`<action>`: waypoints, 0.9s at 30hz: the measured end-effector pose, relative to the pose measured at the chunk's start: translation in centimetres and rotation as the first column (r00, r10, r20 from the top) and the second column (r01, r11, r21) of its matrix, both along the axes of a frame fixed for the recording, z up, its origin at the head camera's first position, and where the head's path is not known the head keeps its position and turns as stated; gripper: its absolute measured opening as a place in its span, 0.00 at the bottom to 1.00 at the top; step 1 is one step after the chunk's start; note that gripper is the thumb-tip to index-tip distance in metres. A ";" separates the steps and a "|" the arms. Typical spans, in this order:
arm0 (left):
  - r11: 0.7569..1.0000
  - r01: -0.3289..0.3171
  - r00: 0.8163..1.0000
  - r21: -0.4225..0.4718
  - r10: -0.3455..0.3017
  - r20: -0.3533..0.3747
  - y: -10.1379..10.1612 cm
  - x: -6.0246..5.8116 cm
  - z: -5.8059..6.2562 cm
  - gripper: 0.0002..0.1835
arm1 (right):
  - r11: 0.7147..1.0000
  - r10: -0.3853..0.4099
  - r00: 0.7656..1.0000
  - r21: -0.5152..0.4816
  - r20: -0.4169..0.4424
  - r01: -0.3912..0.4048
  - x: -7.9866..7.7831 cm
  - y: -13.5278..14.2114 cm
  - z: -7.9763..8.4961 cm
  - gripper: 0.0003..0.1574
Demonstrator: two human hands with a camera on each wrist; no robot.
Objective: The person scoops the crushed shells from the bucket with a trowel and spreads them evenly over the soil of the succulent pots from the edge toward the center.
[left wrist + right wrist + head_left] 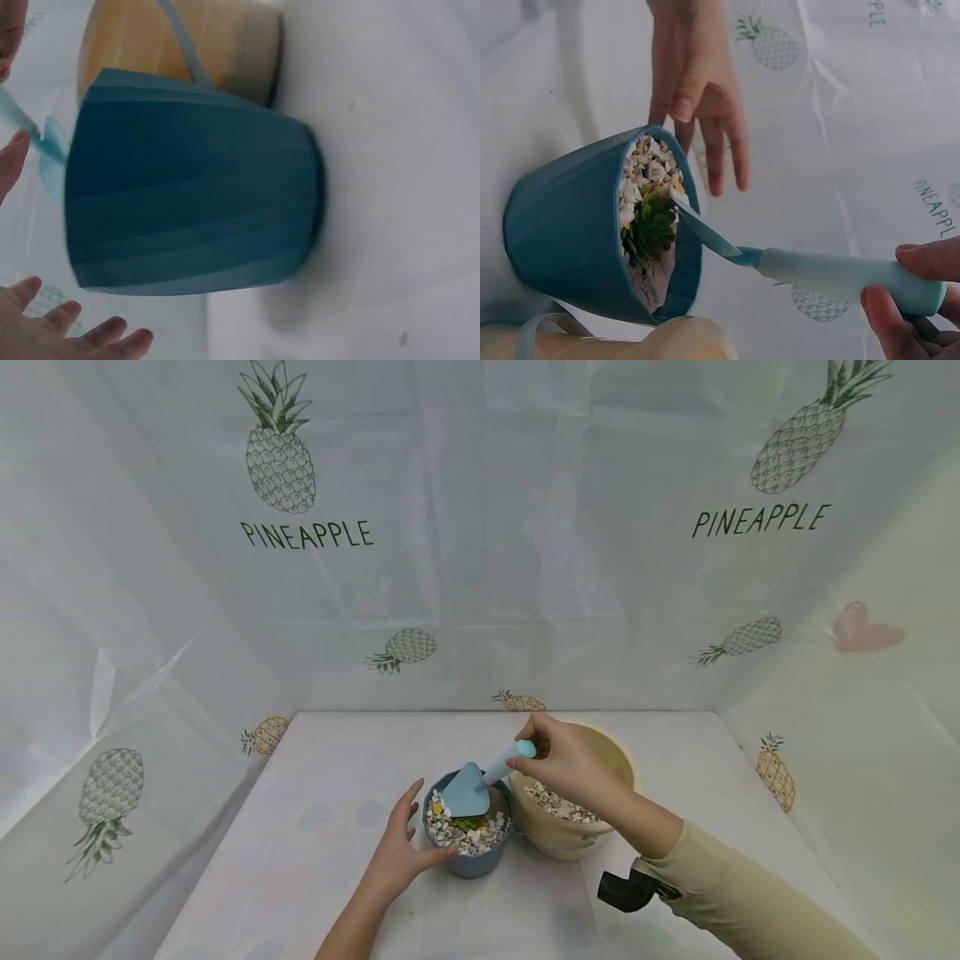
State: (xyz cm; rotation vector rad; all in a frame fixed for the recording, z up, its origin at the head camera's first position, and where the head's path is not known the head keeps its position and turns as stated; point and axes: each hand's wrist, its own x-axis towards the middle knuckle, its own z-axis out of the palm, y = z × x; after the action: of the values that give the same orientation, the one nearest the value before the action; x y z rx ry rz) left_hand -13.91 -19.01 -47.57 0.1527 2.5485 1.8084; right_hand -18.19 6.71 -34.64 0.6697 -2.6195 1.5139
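1. Left-hand grip [401, 856]: released, thumb and fingers spread around the left and near sides of the blue pot [477, 865], probably to steady it. Whether the thumb touches the rim, I cannot tell.
2. Blue pot: upright on the tabletop [330, 785], with pale pebbles [453, 835] along its left and near sides. The head view gives only a scrap of green beneath a blade; the right wrist view reveals a leafy rosette plant [651, 226] and a sandy patch [654, 281] without stones. The left wrist view shows just the pot's faceted outer wall.
3. Right-hand grip [566, 764]: above and right of the blue pot, pinching the handle end of a light-blue trowel [467, 793]. The blade slants across the pot, an angle that likely brings its tip to the pebbles past the leaves.
4. Cream bucket [551, 839]: just right of the blue pot, holding more pebbles, presumably close for a short reach. A grey strap [187, 45] across its wall shows clearly in the left wrist view.
5. Pineapple-printed sheet [525, 568]: hanging well behind the blue pot.
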 end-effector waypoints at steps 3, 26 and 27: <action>0.999 -0.017 0.999 -0.035 0.016 -0.029 0.1 0.0 0.7 0.59 | 1.000 0.008 1.000 -0.013 -0.012 -0.008 0.1 0.2 -0.1 0.13; 0.957 0.134 0.977 -0.257 -0.171 -0.131 7.2 -1.0 4.0 0.57 | 0.965 -0.260 0.955 -0.070 -0.143 0.252 2.6 10.5 0.8 0.13; 0.953 0.134 0.975 -0.271 -0.175 -0.135 7.5 -1.2 4.0 0.57 | 0.962 -0.272 0.952 -0.062 -0.144 0.265 2.7 10.8 0.7 0.13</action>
State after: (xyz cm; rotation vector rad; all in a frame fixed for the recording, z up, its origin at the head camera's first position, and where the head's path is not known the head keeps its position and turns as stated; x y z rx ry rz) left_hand -15.07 -11.48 -43.61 0.4949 2.7598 1.4454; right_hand -15.52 17.54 -33.90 0.3868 -2.4396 1.3769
